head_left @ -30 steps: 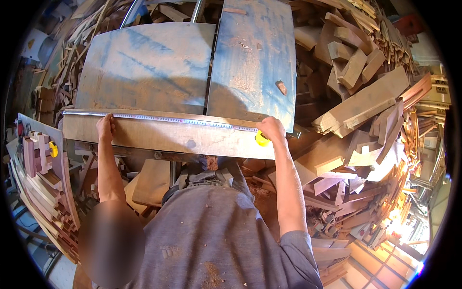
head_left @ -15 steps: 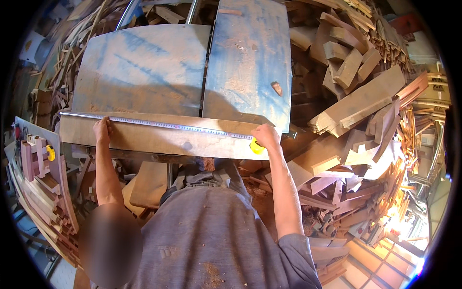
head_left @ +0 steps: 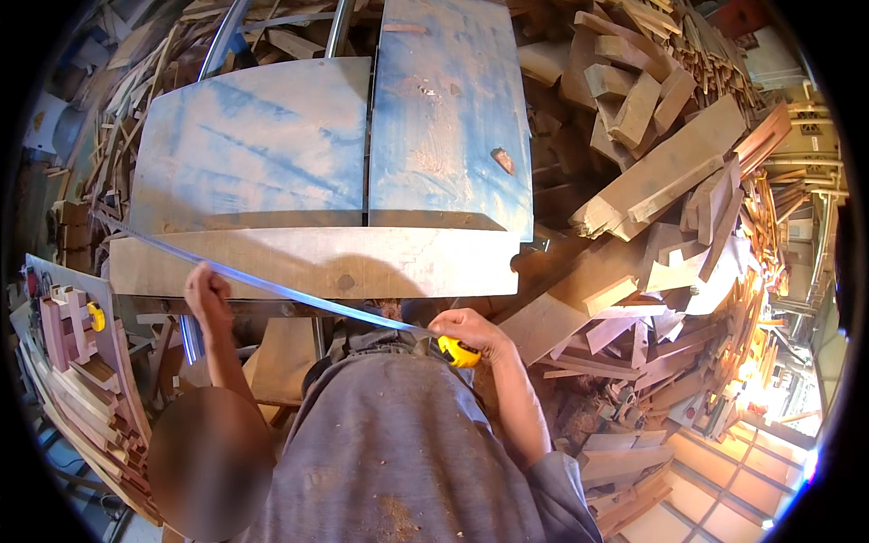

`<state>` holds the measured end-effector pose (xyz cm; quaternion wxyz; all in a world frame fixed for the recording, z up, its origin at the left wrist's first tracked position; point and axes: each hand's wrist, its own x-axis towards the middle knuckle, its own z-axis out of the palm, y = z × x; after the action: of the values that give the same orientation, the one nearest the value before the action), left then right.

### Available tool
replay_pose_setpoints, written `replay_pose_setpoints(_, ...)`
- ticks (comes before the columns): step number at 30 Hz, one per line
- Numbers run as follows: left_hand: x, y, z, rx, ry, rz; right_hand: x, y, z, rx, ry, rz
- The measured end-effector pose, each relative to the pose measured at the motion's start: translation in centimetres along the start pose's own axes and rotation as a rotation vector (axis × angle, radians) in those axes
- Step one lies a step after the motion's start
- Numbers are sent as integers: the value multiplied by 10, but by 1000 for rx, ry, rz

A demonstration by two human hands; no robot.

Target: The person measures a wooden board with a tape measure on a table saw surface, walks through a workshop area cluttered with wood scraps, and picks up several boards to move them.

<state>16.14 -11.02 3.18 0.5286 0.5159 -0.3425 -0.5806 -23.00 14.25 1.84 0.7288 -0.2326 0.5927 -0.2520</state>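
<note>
My right hand [head_left: 472,333] is closed round a yellow tape measure [head_left: 460,352] in front of my waist. Its long metal blade [head_left: 299,295] slants out to the upper left, across the pale board and past its left end. Just under the blade is my left hand [head_left: 209,294], its fingers curled. Whether it grips anything is hidden. The wide pale wooden board [head_left: 398,258] lies along the near edge of the dusty blue machine table [head_left: 262,149], with a notch at its right end.
A second blue table panel [head_left: 444,118] bears a small wood scrap [head_left: 503,161]. Stacked timber offcuts [head_left: 661,172] crowd the right side. On the left, a rack of wood pieces [head_left: 77,335] carries another yellow tape measure [head_left: 96,316].
The tape blade, stretched along the board before, has lifted off and now slants across it. My right hand has drawn the tape measure toward me and leftward. My left hand has come nearer too.
</note>
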Motion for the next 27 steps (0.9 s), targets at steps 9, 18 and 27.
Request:
replay_pose_setpoints(9, -141, -23, 174, 841, -1533, 84, -21, -30, 11, 303, -129, -246)
replay_pose_setpoints(18, -77, -55, 101, 1165, -907, 566, -40, -10, -111, 656, 796, -228)
replay_pose_setpoints(27, -10, -64, 102, 1577, -943, 620, 76, -29, -241, 736, 948, -403)
